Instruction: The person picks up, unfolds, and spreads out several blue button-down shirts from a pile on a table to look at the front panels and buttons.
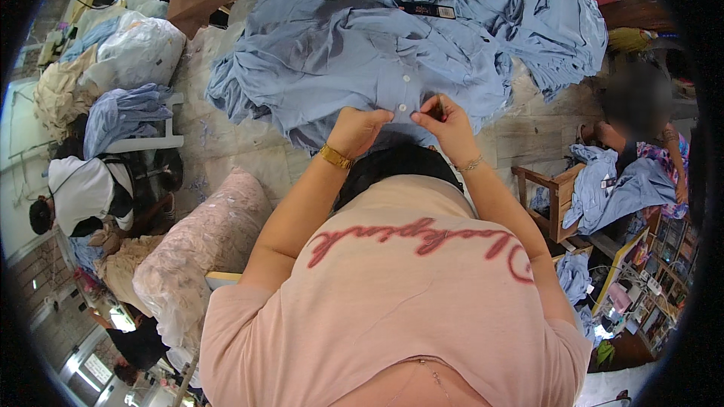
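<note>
1. Two bare hands work at the near edge of a blue button-front shirt (324,68), spread mid-scene, ahead of the person's lap.
2. The left hand (357,133) has a narrow grip, thumb and finger pinching the cloth left of the lower button (403,108).
3. The right hand (455,130) curls just right of it, its grip nearly closed; I cannot tell whether it holds anything.
4. Done, seemingly: two buttons are on, and a black tag (427,10) lies at the far side.
5. Left, probably: finishing this near edge. More blue garments (539,19) heap far right; whether they are finished is unclear.
</note>
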